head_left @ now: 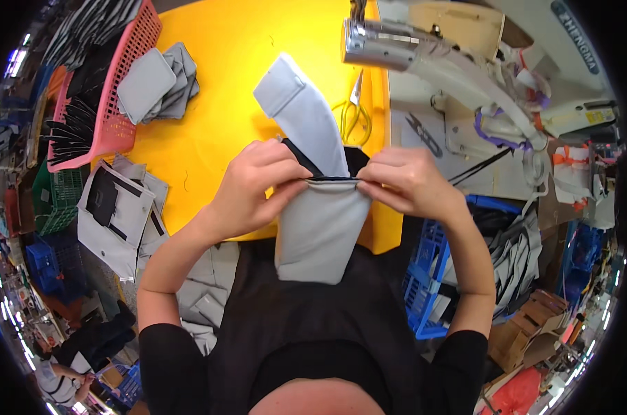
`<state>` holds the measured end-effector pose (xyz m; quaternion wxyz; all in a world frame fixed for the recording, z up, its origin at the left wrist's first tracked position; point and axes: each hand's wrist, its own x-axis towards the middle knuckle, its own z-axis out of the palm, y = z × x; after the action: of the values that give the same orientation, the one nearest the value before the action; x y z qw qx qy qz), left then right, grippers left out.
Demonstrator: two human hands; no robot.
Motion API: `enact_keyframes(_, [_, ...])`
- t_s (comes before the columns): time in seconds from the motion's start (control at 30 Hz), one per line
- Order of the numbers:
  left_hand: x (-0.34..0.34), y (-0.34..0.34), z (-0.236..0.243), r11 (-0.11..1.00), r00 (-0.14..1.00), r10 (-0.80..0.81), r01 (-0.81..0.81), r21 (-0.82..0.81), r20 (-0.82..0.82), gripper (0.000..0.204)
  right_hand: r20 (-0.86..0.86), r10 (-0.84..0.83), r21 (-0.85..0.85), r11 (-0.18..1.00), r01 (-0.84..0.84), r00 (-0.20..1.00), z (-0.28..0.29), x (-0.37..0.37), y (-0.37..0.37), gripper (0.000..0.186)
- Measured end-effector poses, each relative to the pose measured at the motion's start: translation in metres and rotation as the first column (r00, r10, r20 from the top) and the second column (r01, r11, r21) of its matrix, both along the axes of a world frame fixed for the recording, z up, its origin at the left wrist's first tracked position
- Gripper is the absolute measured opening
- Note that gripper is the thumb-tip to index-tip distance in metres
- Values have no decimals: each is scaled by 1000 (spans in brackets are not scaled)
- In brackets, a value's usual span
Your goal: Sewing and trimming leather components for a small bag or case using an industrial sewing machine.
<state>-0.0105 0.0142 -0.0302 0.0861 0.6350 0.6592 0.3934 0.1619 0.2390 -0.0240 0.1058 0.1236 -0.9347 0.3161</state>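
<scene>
A light grey fabric pouch (322,228) with a black inner edge hangs over the front of the yellow table (216,138). My left hand (261,181) pinches the left end of its top rim between thumb and fingers. At the right end of that rim, my right hand (407,181) has the same kind of pinch. A long grey flap (303,111) with a seam across its far end rises from behind the rim and lies on the table. Black fabric shows beside the flap. Just beyond my right hand lie yellow-handled scissors (356,114).
At the left, a pink basket (113,93) holds black and grey pieces; stacked grey panels (151,83) lie beside it. Sewn grey pieces (116,214) lie nearer. A sewing machine (438,55) and thread snips (423,135) are at the right, above a blue crate (424,280).
</scene>
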Motion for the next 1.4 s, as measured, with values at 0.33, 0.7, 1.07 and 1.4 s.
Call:
enact_keyframes(0.33, [-148, 98, 34, 903, 938, -184, 279, -327, 293, 20, 243, -383, -643, 624, 444, 891, 13, -64, -24, 11])
enact_keyframes(0.7, [-170, 178, 86, 809, 974, -190, 225, -543, 122, 38, 244, -660, -835, 230, 500, 710, 29, -80, -25, 14])
enact_keyframes(1.07, [-258, 211, 49, 867, 827, -104, 347, -357, 552, 61, 172, -718, -872, 207, 443, 674, 22, -90, -34, 16])
enact_keyframes(1.4, [-199, 221, 61, 913, 693, -108, 352, -204, 713, 52, 35, -773, -844, 317, 434, 633, 22, -98, -31, 15])
